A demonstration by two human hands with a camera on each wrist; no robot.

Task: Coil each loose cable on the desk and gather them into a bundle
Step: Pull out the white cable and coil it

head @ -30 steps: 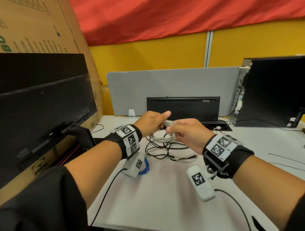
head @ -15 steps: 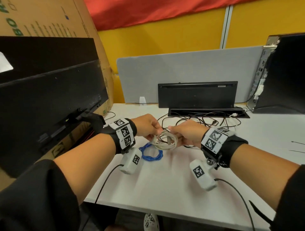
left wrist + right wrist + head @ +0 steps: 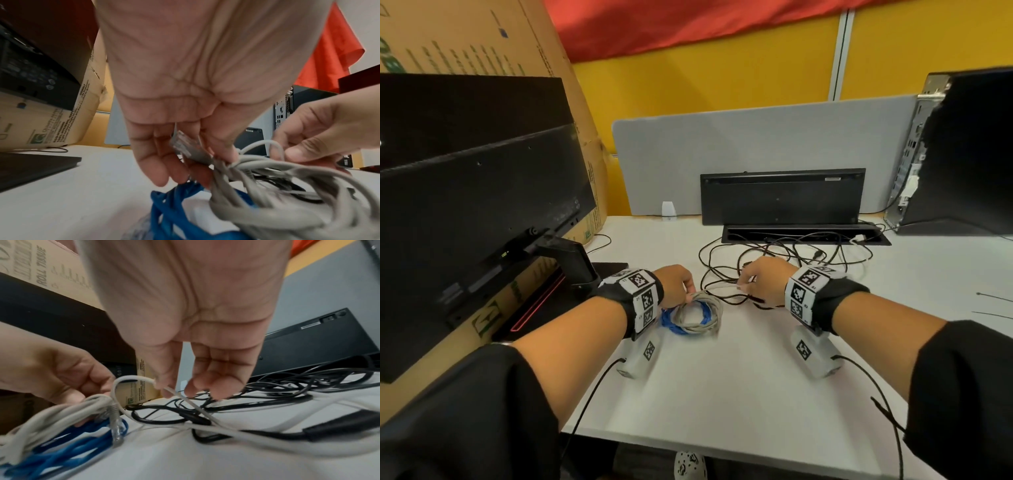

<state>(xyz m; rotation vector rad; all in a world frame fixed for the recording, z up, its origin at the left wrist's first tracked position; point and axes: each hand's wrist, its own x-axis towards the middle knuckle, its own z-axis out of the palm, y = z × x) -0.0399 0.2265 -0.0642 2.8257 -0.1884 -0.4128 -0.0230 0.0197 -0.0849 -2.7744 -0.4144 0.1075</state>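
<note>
The grey coil (image 3: 700, 315) that both hands held up a moment ago now lies on the counter (image 3: 722, 394), on top of the blue coil (image 3: 671, 320), near the counter's left edge; that puts two cables coiled and stacked, the start of the bundle. The left hand (image 3: 674, 286) still rests at the coil's far side, its fingers (image 3: 162, 164) curled round the grey strands beside the clear plug (image 3: 182, 143). The right hand (image 3: 763, 277) has moved off to the right and pinches a thin white cable (image 3: 185, 400) between thumb and fingers; that cable probably comes next. Behind it the black cables (image 3: 774, 253) still sprawl uncoiled, running back to the cable tray (image 3: 804, 234) at the counter's rear edge, so most of the work remains. The near half of the counter, up to its front edge, gives open room for winding; the monitor (image 3: 482, 205) crowds the left side, and the black tangle lies close around the right hand, so the white cable may snag as it lifts.
</note>
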